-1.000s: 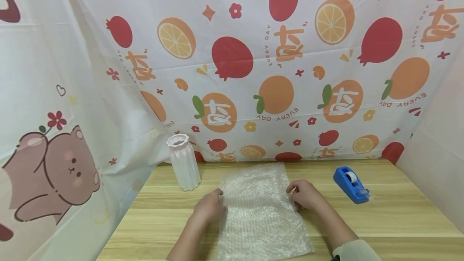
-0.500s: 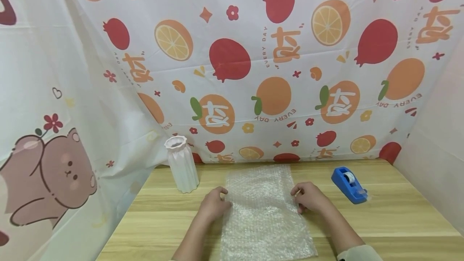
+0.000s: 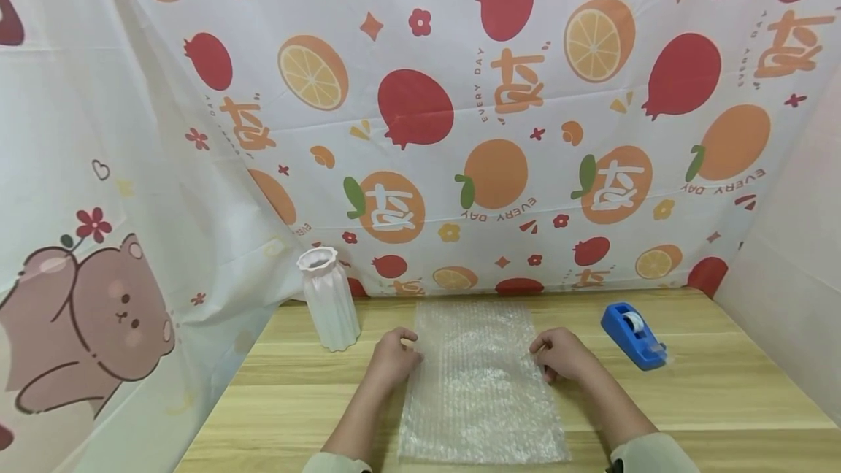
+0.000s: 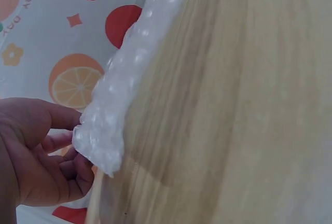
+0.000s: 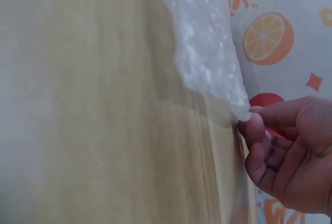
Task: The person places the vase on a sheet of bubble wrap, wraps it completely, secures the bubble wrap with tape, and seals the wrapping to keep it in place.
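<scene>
A sheet of clear bubble wrap lies spread lengthwise over the wooden tabletop, between both hands in the head view. At its left edge is my left hand; the left wrist view has thumb and fingers pinching the end of the bubble wrap. Across from it, my right hand is at the right edge. In the right wrist view, thumb and forefinger pinch a corner of the bubble wrap, which hangs over the wood there.
A white fluted vase stands upright at the back left. To the right sits a blue tape dispenser with a strip of tape sticking out. Behind the wooden table hangs a fruit-print cloth.
The sheet's far edge has come down and straightened, and the sheet looks flatter. My left hand has moved slightly forward and right; my right hand has shifted a little to the right.
</scene>
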`<state>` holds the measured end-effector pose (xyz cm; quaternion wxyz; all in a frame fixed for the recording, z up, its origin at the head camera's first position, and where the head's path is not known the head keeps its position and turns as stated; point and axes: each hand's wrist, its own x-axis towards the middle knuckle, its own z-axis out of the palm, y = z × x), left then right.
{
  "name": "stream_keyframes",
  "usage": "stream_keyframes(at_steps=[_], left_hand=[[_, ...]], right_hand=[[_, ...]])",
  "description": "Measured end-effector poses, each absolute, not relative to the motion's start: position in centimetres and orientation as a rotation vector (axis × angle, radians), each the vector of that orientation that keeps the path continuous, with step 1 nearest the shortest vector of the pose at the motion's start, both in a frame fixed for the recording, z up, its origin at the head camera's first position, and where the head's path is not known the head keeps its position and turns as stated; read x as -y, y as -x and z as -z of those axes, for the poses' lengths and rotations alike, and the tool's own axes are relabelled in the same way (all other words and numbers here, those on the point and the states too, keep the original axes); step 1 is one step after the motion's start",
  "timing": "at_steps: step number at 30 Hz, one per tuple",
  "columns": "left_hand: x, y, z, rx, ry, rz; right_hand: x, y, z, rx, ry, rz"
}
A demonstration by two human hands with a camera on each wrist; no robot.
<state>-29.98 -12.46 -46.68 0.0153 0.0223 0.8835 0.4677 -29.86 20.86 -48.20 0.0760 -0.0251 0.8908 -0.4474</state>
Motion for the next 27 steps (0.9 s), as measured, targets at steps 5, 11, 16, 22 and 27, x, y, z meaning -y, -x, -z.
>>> stream_keyframes(at_steps=[5, 11, 16, 22, 27], left_hand=[[12.3, 30.4, 47.0, -2.748, -0.085, -1.482], [12.4, 30.6, 47.4, -2.773, -0.164, -1.429], [12.4, 30.4, 47.7, -2.780, -0.264, -1.360], [11.5, 29.9, 47.2, -2.920, -0.462, -1.136], [10.0, 28.9, 46.5, -2.957, -0.745, -0.735]], right_hand=[[-20.9, 30.9, 47.9, -2.710, 0.068, 1.274], [-21.0, 31.7, 47.6, -2.722, 0.052, 1.224], [-21.1, 31.6, 47.6, -2.738, 0.072, 1.201], [-20.8, 31.2, 47.4, -2.886, 0.131, 1.057], [-19.2, 30.4, 47.0, -2.913, 0.257, 1.000]])
